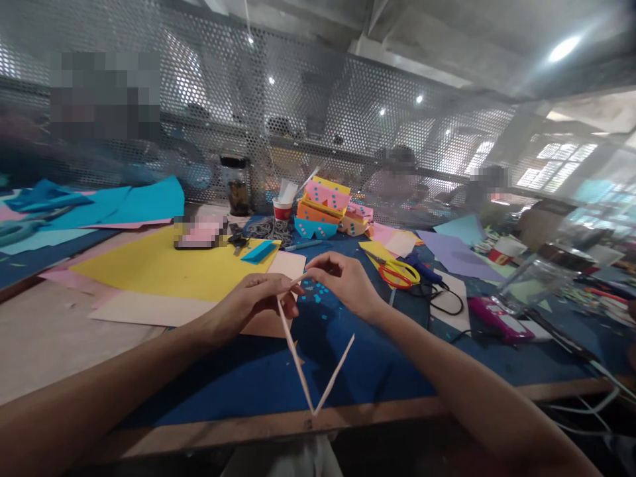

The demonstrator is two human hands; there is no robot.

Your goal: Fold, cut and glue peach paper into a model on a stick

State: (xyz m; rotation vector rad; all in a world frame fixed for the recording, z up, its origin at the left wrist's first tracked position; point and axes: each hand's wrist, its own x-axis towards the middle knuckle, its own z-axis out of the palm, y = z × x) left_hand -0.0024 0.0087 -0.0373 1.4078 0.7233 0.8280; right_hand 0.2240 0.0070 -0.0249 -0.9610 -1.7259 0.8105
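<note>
A thin pale strip (294, 348) hangs from my hands over the blue table cover, bent in a V near the table's front edge, its far end rising to the right. My left hand (265, 296) is closed on the strip's upper part. Close beside it, my right hand (342, 281) pinches the strip's top end between thumb and finger. Beneath and behind my left hand lie pale sheets (268, 323). Small blue paper scraps (318, 289) are scattered just behind and below my hands.
Yellow paper (163, 268), a phone (201, 232) and a jar (236, 187) are at left. Folded coloured paper pieces (322, 212) and a paper cup (283, 210) stand behind. Yellow-handled scissors (399, 274), a glue gun (424, 268), a magenta device (501, 320) and a clear jar (539, 278) are at right.
</note>
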